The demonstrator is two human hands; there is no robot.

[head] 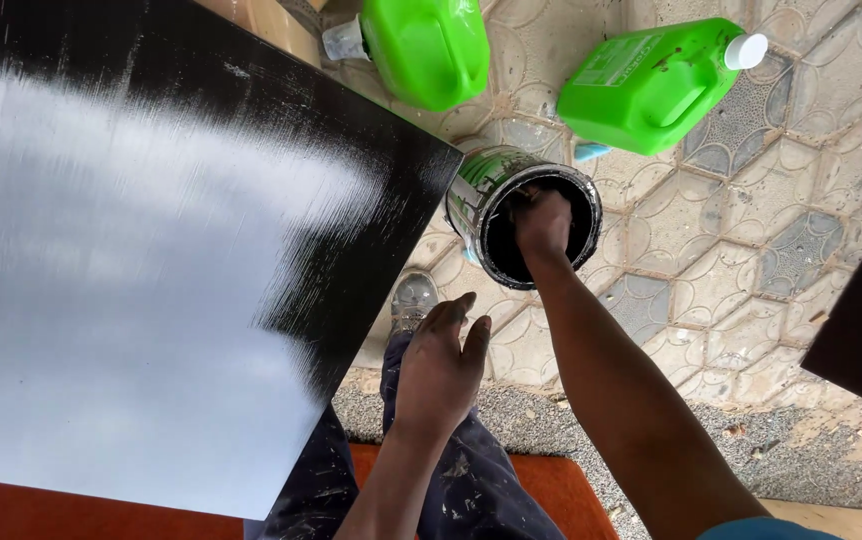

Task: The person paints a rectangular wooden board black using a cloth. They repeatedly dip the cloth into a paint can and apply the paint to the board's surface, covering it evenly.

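Right hand point(543, 222) dips into the open paint can point(491, 195) on the paving, closed perhaps on a brush; left hand point(439, 368), fingers loosely apart, rests empty on the knee; drips could mar the wet black board point(151, 250).

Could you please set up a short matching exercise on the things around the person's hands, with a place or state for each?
Things:
1. right hand
2. left hand
3. black panel
4. green jugs

Places or states:
A. glossy, wet-looking, at the left
B. lying on the patterned floor
C. reaching into the paint can
D. open, fingers spread, above the knee

Pairs: 1-C, 2-D, 3-A, 4-B
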